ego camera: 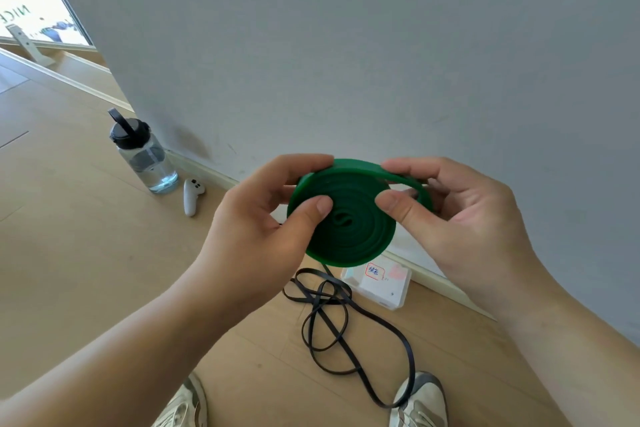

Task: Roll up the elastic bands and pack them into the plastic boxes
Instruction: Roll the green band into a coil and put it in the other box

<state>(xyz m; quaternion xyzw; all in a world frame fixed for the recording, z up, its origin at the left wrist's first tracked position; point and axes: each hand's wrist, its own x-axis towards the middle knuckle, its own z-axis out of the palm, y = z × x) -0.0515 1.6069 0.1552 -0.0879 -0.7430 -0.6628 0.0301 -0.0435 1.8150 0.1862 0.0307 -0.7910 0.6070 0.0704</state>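
- A clear water bottle with a black lid stands upright on the wooden floor at nine o'clock of your view, near the foot of the grey wall.
- Your left shoe shows at seven o'clock, cut by the bottom edge.
- A white controller lies on the floor just beside the bottle, at its four o'clock.
- Your left hand grips the coil. Its thumb is pressed on the near face just left of the middle, and its fingers are curled over the rim at ten o'clock.
- The green elastic band is wound into a flat spiral and held in the air at the centre of view, between your two hands. Its outer turn stands loose from one to three o'clock.
- The black elastic band lies unrolled in tangled loops on the floor at six o'clock of the coil.
- A pale plastic box with a red-outlined label sits on the floor by the wall at five o'clock of the coil, partly hidden behind it. Lid state: cannot tell.
- Your right shoe is at five o'clock of view, with the black band's near end on its toe.
- Your right hand pinches the loose outer turn, with its thumb on the coil face at two o'clock and its fingers over and behind the band.
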